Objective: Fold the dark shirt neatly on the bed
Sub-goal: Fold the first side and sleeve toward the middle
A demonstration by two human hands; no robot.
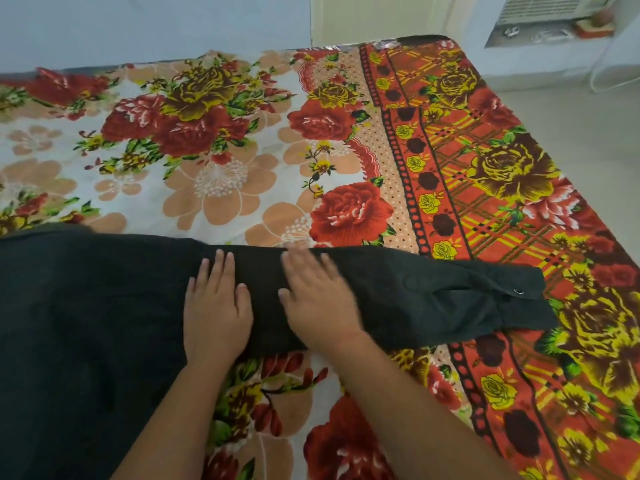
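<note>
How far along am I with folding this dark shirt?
Early on. The dark fabric shirt is spread on the floral bedsheet. Your left hand and right hand lie flat on the outstretched long sleeve, cuff pointing right. No neat fold shows yet; sleeve and body remain.

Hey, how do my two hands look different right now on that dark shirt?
The left hand looks sharp, while the right hand is blurred, most of all at its fingertips. The left hand lies nearer the shirt's wide body; the right hand lies further along the sleeve, toward the cuff. Both rest palm down and open on the dark shirt, side by side, gripping nothing, on the floral bedsheet.
</note>
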